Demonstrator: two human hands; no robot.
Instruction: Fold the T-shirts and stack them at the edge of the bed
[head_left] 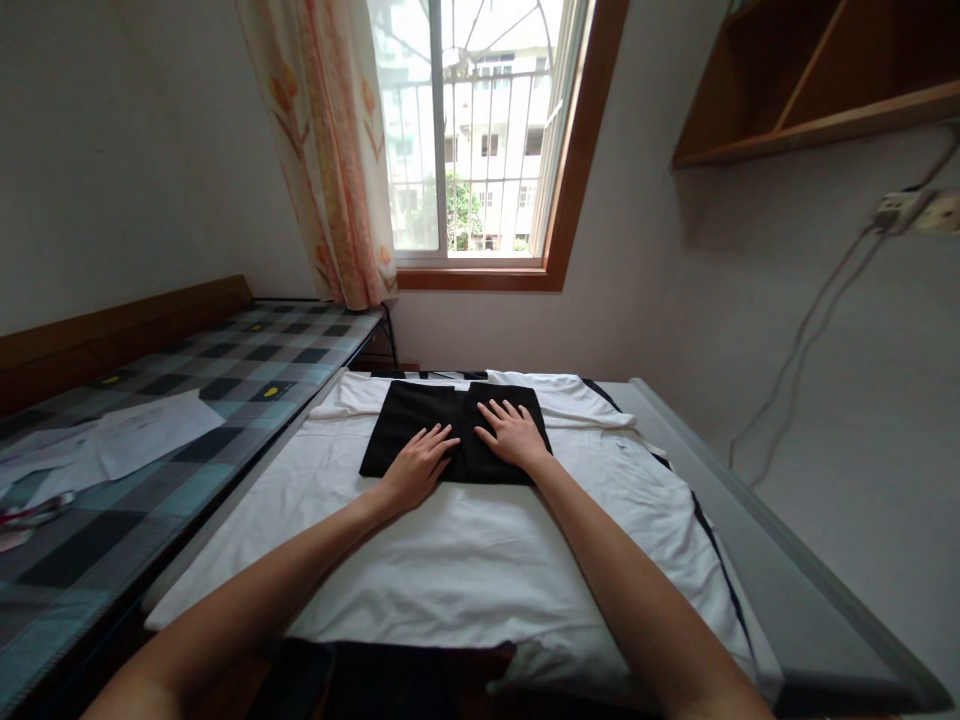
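Both hands rest on a folded black cloth piece [420, 405], which looks like a garment with a seam or fold down its middle. My left hand [420, 465] lies on its lower left part, fingers stretched out towards the middle. On the right half lies my right hand [514, 432], flat with its fingers spread. Under the black cloth a white garment [420, 560] with dark edging is laid out over the table. What lies beneath the palms is hidden.
A grey table [795, 560] shows along the right side. To the left stands a bed with a checked cover [187, 365], where loose papers [142, 440] lie. Ahead are a curtain [337, 150] and a window [480, 150]. A wooden shelf [795, 120] and a socket with cords [896, 210] are on the right wall.
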